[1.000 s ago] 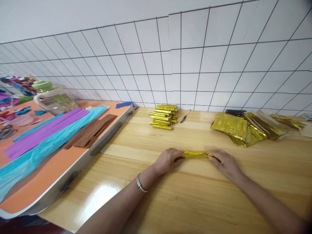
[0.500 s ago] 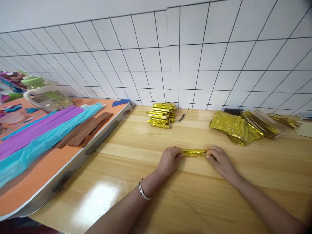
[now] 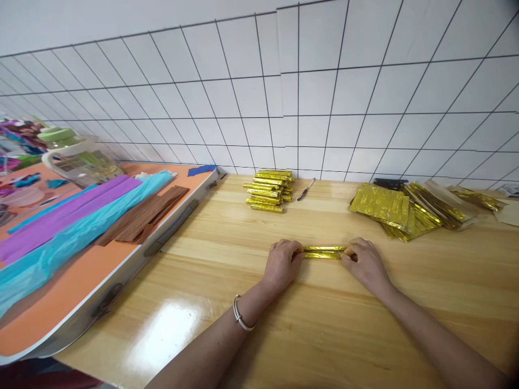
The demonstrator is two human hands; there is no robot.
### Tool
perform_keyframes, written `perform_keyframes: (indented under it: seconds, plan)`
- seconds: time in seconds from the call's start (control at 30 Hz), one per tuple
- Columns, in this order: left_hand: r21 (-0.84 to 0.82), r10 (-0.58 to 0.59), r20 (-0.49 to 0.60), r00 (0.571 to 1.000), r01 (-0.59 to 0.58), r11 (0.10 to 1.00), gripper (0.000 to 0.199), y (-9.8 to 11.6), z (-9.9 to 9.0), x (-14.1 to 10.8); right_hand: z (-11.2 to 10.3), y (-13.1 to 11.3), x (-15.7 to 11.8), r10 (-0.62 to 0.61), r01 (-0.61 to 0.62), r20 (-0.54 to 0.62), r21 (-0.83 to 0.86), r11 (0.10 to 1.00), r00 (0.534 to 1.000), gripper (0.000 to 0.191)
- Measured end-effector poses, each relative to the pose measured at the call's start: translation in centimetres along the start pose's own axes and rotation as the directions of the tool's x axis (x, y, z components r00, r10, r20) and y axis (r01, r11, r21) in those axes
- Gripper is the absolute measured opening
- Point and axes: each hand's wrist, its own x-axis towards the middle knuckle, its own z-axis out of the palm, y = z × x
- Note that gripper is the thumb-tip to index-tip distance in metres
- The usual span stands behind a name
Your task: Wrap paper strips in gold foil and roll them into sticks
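Note:
A narrow gold foil strip point(image 3: 323, 253) lies crosswise low over the wooden table, with a dark line running along its length. My left hand point(image 3: 284, 265) pinches its left end, and a metal bangle circles that wrist. The right end is held between the fingers of my right hand point(image 3: 365, 266). Beyond my left hand is a stack of gold foil rolls point(image 3: 270, 190), with a pen point(image 3: 306, 189) beside it. Flat gold foil packets point(image 3: 381, 206) are piled beyond my right hand.
At the left, an orange-topped surface point(image 3: 101, 275) with a raised edge bears purple paper point(image 3: 77, 208), blue paper point(image 3: 81, 232), brown paper point(image 3: 150, 212) and a jug point(image 3: 83, 159) with a green lid. A white tiled wall point(image 3: 316, 97) stands behind the table.
The gold foil between my hands was one wider band; now it shows two narrow bands with a dark line between them. Both hands have barely moved.

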Motion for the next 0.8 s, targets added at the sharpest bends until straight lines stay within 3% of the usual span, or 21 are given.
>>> perform_keyframes:
  seconds: [0.43,0.57,0.67,0.8]
  plan:
    - [0.139,-0.036,-0.009,0.999,0.037,0.99,0.006,0.4,0.3,-0.1,0.0,0.8,-0.3,0.004,-0.005,-0.01,-0.076,0.997,1.0,0.023]
    - [0.227,0.12,0.08,0.99,-0.136,0.964,0.019,1.5,-0.1,-0.4,0.1,1.4,-0.2,-0.007,0.006,-0.01,-0.064,0.998,1.0,0.021]
    - [0.266,0.266,0.221,0.938,-0.321,0.909,0.021,2.3,-0.5,-0.4,0.1,1.6,0.0,-0.008,0.008,0.0,-0.048,0.999,1.0,0.02]
    - [0.344,0.354,0.309,0.883,-0.451,0.824,0.018,3.0,-0.5,-0.6,0.0,1.3,-0.2,-0.03,0.03,0.001,-0.042,0.999,1.0,0.016]
